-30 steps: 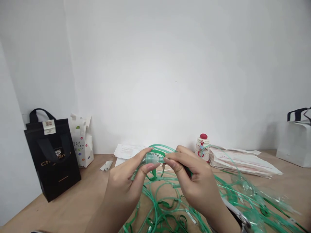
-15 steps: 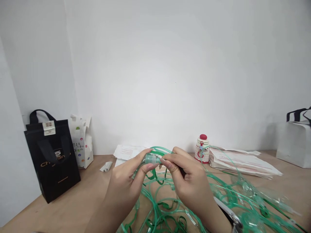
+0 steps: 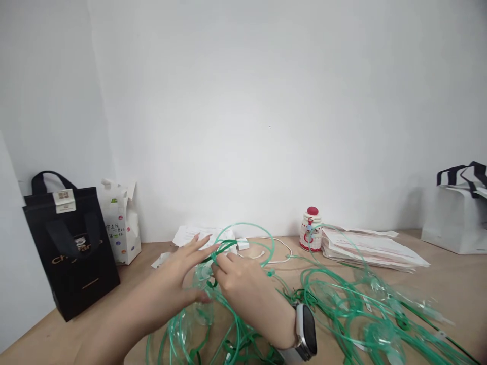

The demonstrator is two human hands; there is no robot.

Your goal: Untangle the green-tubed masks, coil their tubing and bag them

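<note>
My left hand is open, its fingers spread beside a dark green strap and its thumb apart from them. Just to its right, my right hand is closed in a pinch on green tubing, which arcs up behind the knuckles. The dark green elastic strap runs along the fingertips of both hands. Between and below them hangs a clear green-tinted oxygen mask, partly hidden by the hands. The exact point of the right hand's grip is covered by its fingers.
Tangled tubing and oxygen masks spread over the right side of the brown table. At the back are a white cable, a red-lidded jar and stacked papers. Bags stand left, the black bag, and right, the white bag.
Both hands have shifted left and lower. My left hand has let go of the mask's connector and spread its fingers. The right hand has turned over, showing its watch, and now pinches tubing.
</note>
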